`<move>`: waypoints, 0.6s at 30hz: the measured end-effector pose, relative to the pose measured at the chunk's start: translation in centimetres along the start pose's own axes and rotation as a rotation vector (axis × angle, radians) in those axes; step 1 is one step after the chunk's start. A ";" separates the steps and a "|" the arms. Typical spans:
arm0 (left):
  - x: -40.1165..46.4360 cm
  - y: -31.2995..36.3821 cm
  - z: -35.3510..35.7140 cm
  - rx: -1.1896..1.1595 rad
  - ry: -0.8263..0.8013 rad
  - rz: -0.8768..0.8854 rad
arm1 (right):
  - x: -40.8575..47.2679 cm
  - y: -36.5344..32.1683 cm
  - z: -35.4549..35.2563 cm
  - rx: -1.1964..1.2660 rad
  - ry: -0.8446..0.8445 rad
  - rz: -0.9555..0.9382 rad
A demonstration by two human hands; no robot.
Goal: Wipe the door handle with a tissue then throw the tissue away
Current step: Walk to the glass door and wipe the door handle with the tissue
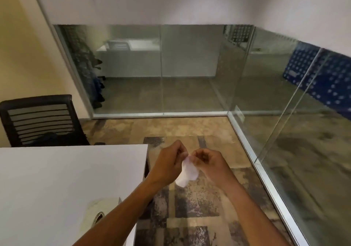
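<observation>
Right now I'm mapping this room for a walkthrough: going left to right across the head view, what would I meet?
Black chair → white table → left hand → tissue → right hand → glass wall.

A white bench [57, 185] fills the 8 o'clock part of the view, its surface bare and evenly lit. Behind it, toward 9 o'clock, stands a black office chair [39, 120] with a slatted back, against a pale yellow wall [24, 52]. The floor is patchwork carpet [191, 204] in beige, grey and dark blocks. Glass partitions [190, 71] with metal bottom rails run across 12 o'clock and down the 3 o'clock side, frosted white above. Through the glass at 2 o'clock shows a blue panel [321, 74] dotted with white.
</observation>
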State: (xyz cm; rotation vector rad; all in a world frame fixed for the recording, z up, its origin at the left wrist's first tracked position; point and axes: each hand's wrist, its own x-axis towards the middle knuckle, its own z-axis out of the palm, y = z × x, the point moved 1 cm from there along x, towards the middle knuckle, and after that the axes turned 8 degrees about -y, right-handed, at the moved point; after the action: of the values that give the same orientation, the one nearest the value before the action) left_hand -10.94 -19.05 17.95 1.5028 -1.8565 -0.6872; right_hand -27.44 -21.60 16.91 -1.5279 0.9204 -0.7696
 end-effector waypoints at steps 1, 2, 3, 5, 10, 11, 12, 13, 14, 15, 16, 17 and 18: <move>-0.1 1.0 0.7 -0.036 -0.002 0.007 | -0.7 0.0 -0.6 0.028 0.016 0.007; -0.2 1.9 1.4 -0.080 0.006 0.018 | -1.3 0.0 -1.1 0.065 0.035 0.018; -0.3 2.9 2.1 -0.126 0.020 0.033 | -2.0 -0.2 -1.7 0.105 0.055 0.030; -0.5 4.6 3.5 -0.193 0.059 0.069 | -3.5 -0.5 -2.6 0.195 0.088 0.062; -0.6 8.1 6.8 -0.294 0.083 0.069 | -7.5 -0.8 -4.9 0.448 0.095 0.078; -0.6 8.7 7.4 -0.307 0.074 0.078 | -8.2 -0.9 -5.4 0.472 0.101 0.077; -0.6 9.4 7.9 -0.314 0.060 0.091 | -9.0 -1.0 -6.0 0.496 0.110 0.078; -0.6 10.0 8.3 -0.315 0.047 0.107 | -9.7 -0.9 -6.7 0.516 0.116 0.078; -0.6 10.6 8.7 -0.310 0.037 0.124 | -10.5 -0.7 -7.3 0.526 0.121 0.080; -0.5 11.2 9.2 -0.303 0.029 0.144 | -11.3 -0.6 -7.9 0.527 0.123 0.085; -0.5 11.8 9.7 -0.300 0.020 0.165 | -12.3 -0.6 -8.6 0.524 0.121 0.086; -0.4 12.2 10.1 -0.299 0.007 0.182 | -13.0 -0.6 -9.2 0.506 0.109 0.087; -0.3 12.7 10.6 -0.299 -0.012 0.196 | -13.7 -0.4 -9.6 0.481 0.091 0.097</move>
State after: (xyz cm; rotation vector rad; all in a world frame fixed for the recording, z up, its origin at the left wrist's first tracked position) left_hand -27.00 -16.08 20.36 1.1129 -1.7882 -0.8381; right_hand -42.29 -14.19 18.95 -1.0284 0.7976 -0.9185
